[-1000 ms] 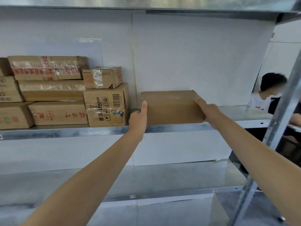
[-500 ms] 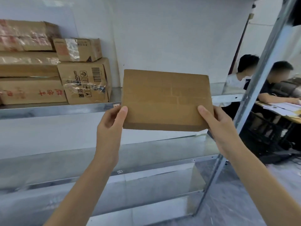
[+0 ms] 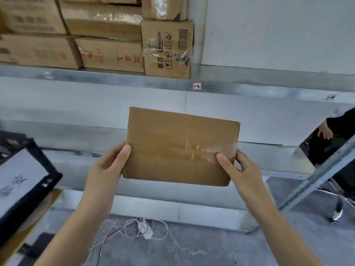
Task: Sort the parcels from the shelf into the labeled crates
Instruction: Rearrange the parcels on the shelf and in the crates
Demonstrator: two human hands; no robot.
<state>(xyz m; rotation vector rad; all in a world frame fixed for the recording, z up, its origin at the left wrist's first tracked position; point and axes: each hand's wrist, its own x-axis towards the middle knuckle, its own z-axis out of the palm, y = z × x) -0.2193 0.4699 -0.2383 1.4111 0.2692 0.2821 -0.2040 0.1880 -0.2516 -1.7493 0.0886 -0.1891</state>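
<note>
A flat brown cardboard parcel [image 3: 180,146] was held in the air in front of the metal shelf [image 3: 115,81], below the shelf's loaded level and clear of it, its broad taped face turned toward the camera and tilted slightly down to the right. The left hand [image 3: 107,166] gripped its left edge, the thumb pressed on the near face and the other fingers hidden behind the card. The right hand [image 3: 242,169] gripped the lower right corner the same way, thumb on the front and the rest curled out of sight behind. On the shelf above, at the far left, brown cartons [image 3: 167,48] stood stacked side by side, several wrapped in clear tape. A small pink tag [image 3: 196,86] was stuck to the shelf's front edge just below them. At the near left sat a black crate [image 3: 45,160] carrying a white sheet with dark characters. A white cord [image 3: 142,227] lay tangled on the grey floor beneath the parcel. At the right, past a slanting metal upright [image 3: 317,175], another person [image 3: 342,135] in dark clothes was partly in view.
</note>
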